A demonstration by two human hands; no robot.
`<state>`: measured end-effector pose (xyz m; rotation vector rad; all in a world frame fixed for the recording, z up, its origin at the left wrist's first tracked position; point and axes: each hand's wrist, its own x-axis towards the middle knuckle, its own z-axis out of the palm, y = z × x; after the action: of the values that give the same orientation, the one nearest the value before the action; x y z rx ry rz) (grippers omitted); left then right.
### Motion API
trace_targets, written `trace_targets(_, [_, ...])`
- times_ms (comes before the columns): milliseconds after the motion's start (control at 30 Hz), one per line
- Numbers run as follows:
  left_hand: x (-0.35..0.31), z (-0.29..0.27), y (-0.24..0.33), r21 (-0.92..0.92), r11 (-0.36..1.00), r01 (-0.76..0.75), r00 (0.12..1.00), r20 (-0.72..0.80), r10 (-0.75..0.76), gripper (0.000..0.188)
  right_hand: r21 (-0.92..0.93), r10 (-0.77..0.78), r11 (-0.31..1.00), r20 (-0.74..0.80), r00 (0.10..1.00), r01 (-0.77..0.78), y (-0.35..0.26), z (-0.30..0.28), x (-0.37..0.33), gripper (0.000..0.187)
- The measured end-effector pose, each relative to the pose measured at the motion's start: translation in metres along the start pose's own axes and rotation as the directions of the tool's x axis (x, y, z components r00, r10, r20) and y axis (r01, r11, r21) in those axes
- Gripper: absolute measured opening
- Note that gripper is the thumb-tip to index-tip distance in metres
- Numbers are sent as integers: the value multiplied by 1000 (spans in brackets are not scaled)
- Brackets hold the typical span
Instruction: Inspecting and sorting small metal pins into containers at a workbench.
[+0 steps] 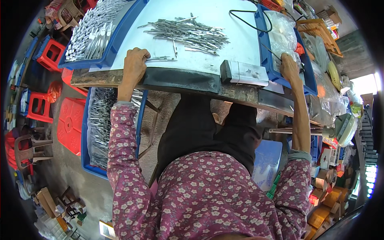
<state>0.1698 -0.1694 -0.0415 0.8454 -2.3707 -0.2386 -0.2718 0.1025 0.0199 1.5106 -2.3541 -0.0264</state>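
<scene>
My left hand (137, 62) is closed at the near edge of the white work surface (132, 38). Its fingertips touch down beside a few thin metal pieces (162, 59); what they pinch is hidden. Beyond lies a loose heap of slender metal pieces (186, 34), some with pale ends. My right hand (290, 66) is closed over a blue tray (264, 38) at the right, which holds clear plastic bags (282, 32). A thin dark line runs toward its fingers, and I cannot make out what they hold.
A dark block with a pale box-like part (244, 73) sits at the table's front edge. A blue tray (116, 44) of white-handled pieces stands at the left, above another blue crate (85, 136) of metal pieces. A black cable (250, 11) loops far right. Red stools (70, 124) stand left.
</scene>
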Motion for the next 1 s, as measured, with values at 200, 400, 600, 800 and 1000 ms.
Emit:
trace_targets(200, [15,10,32,-80,995,-55,997,-58,50,13,1,-25,1000,-6,1000,25,3,7,2,11])
trace_targets(400, [37,46,68,-143,971,-190,981,-66,182,14,90,-45,995,-86,995,53,2,-3,-4,7])
trace_targets(600, [39,73,74,-68,985,-162,987,-12,161,15,85,55,994,82,995,-62,-8,-4,5,11])
trace_targets(800, [42,69,92,-75,990,-117,985,120,125,13,249,-113,962,-7,994,111,7,-24,-7,16])
trace_targets(1000, [42,77,97,-8,988,-154,980,124,153,13,391,-70,919,40,997,48,11,-30,-10,15])
